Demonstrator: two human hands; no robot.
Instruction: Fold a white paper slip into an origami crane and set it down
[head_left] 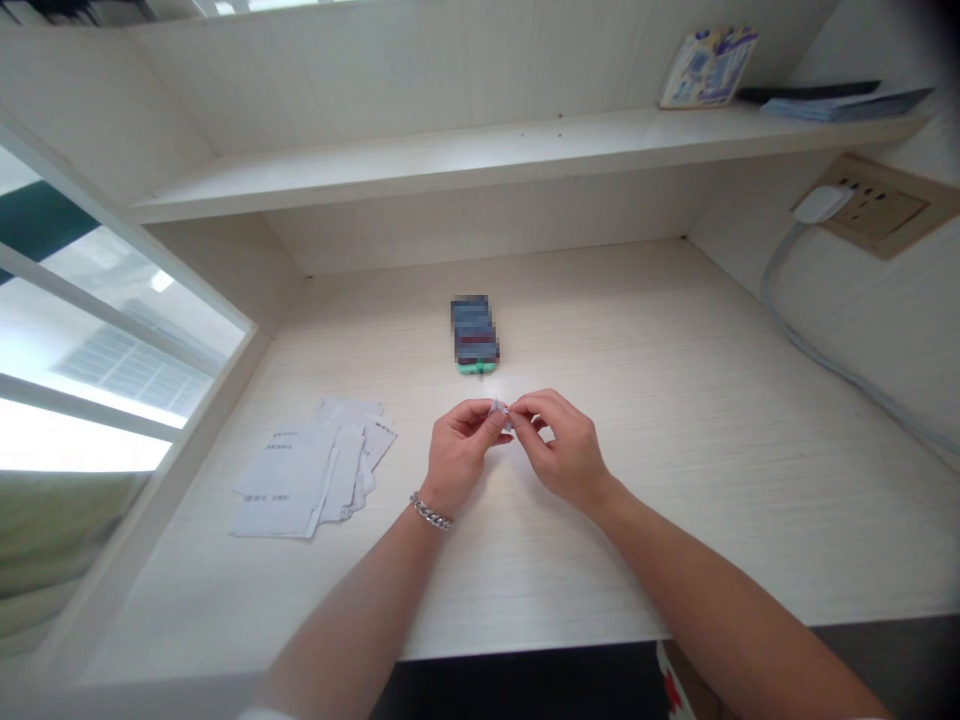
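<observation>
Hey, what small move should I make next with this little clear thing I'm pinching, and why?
Probably turn the small translucent piece slowly, pinching firmly with your left hand and right hand: it's tiny, and it could be hard to spot if dropped on the pale desk.

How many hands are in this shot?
2: the left hand, wearing a chain bracelet, and the right hand, both pinching a small clear item above the desk. No others show.
</observation>
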